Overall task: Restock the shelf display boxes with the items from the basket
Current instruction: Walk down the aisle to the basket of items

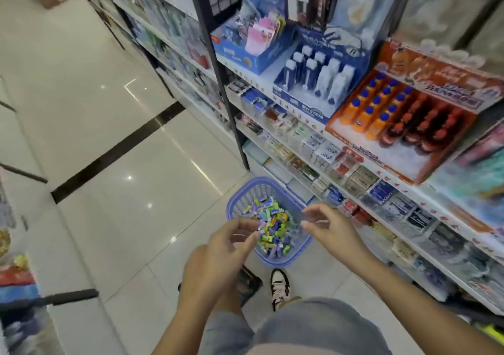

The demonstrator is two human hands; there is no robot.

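A purple plastic basket (240,199) stands on the floor at the foot of the shelf, holding several small colourful wrapped items (275,229). My left hand (226,248) hovers over the basket's near left rim, fingers loosely curved, and I see nothing plainly held in it. My right hand (330,226) hovers over the basket's right side with thumb and fingers apart and nothing between them. On the shelf above sit a blue display box (245,60) with pink packets, a blue box of small bottles (297,101) and an orange box of bottles (351,136).
Lower shelf rows (321,153) carry several small clear boxes of packets. My shoe (279,286) stands just behind the basket. A tiled aisle floor (122,142) with a black stripe stretches left. More goods and a black bar (71,296) lie at the left edge.
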